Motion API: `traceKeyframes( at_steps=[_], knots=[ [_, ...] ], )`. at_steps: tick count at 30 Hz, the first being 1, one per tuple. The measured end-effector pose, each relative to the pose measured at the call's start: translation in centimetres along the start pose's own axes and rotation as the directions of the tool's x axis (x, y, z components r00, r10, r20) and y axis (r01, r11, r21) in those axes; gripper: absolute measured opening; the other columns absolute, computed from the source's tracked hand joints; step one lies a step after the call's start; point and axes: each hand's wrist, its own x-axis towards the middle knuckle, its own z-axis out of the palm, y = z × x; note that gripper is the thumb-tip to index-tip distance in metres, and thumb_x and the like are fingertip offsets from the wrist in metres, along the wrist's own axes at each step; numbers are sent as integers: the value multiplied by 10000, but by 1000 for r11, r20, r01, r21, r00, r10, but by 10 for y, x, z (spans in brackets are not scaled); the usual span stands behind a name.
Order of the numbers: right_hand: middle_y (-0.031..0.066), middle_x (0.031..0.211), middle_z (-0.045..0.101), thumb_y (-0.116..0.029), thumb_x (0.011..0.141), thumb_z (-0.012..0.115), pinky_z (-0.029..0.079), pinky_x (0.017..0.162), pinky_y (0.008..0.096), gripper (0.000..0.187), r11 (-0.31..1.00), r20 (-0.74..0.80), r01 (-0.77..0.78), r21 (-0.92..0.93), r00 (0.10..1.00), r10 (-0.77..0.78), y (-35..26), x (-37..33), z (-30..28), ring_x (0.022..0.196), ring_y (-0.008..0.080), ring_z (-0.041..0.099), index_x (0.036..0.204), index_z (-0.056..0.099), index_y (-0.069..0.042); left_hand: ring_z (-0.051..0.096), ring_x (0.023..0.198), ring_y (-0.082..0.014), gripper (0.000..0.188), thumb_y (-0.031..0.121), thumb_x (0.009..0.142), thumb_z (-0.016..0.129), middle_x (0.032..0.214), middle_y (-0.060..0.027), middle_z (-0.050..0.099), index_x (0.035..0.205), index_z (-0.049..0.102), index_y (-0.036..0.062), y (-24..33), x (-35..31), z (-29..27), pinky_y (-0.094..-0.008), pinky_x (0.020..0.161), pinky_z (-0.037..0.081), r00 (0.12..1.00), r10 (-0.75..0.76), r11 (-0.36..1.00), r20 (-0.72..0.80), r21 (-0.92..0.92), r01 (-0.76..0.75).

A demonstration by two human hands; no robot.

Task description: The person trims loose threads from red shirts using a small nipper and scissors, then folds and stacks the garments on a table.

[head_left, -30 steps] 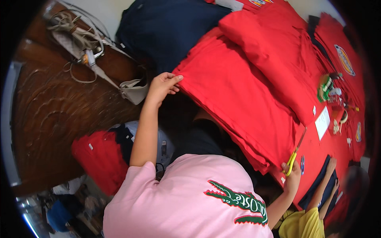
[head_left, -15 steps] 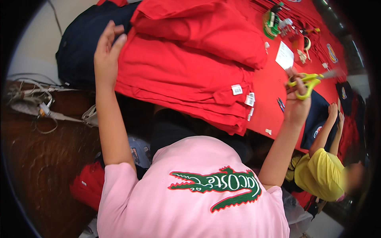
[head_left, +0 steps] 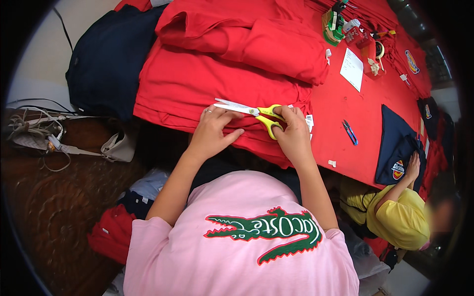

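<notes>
My right hand [head_left: 295, 132] holds scissors [head_left: 269, 111] with yellow-green handles, its fingers at the handle loops. Their silver blades point left, slightly apart, over the front edge of a stack of folded red garments [head_left: 217, 74]. Close to the blade tips, my left hand [head_left: 213, 130] rests at that front edge, its thumb apart from the other fingers. A ring shows on one of its fingers. Anything thin beneath the blades is too small to make out. White tags [head_left: 309, 121] stick out at the stack's right side, partly behind my right hand.
On the red table [head_left: 326, 123] lie small blue snips [head_left: 350, 132] and a white paper [head_left: 351, 69]. A green tape dispenser [head_left: 333, 28] stands farther back. Dark garments [head_left: 111, 59] are piled at left. At right, a person in yellow [head_left: 400, 214] handles a navy garment [head_left: 392, 148].
My right hand has brought the scissors left from above the table to the stack's front edge. My left hand has come down and right, from the stack's left side to beside the blades.
</notes>
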Motion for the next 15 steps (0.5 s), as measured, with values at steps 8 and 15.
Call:
traceKeyframes(
  at_steps=[8, 15],
  knots=[
    [88, 1007, 661, 91, 824, 639, 520, 850, 310, 302, 523, -200, 183, 833, 979, -25, 69, -37, -84, 973, 179, 661, 1088, 591, -48, 623, 1200, -318, 411, -12, 730, 655, 1190, -97, 689, 1127, 713, 78, -25, -4, -5, -444, 1061, 452, 961, 15, 999, -276, 31, -6],
    [55, 999, 738, 135, 865, 611, 519, 856, 256, 251, 750, 57, -213, 626, 972, 228, 114, -88, -51, 959, 107, 683, 1053, 626, -30, 664, 1170, -274, 226, -52, 788, 633, 1112, -50, 731, 917, 749, 94, -84, -31, -42, -414, 1039, 448, 882, 9, 969, -472, 222, 109]
  ],
)
